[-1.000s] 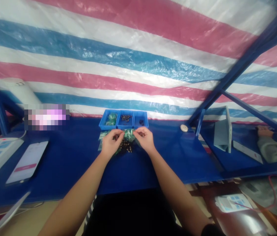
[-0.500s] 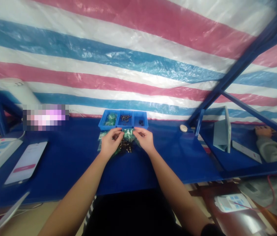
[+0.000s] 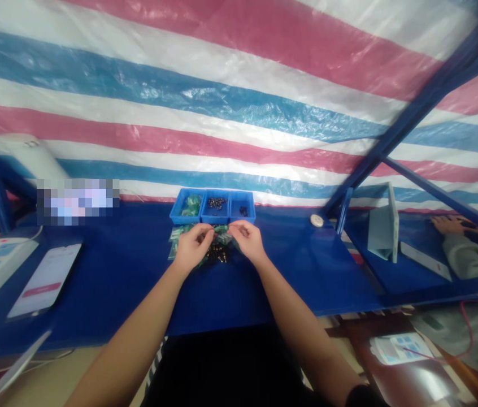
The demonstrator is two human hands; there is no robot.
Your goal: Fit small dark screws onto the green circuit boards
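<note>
Toward the far middle of the blue desk (image 3: 137, 282), the left hand (image 3: 191, 249) and right hand (image 3: 247, 243) each close a fingertip grip on one end of a small green packet (image 3: 222, 229). They hold it stretched between them just above a loose pile of dark parts (image 3: 217, 255), probably to keep it taut over the pile. Just beyond stands a three-compartment blue tray (image 3: 213, 220), within easy reach; a phone (image 3: 46, 278) lies well apart at the left, and a co-worker's hand (image 3: 451, 225) rests far right.
</note>
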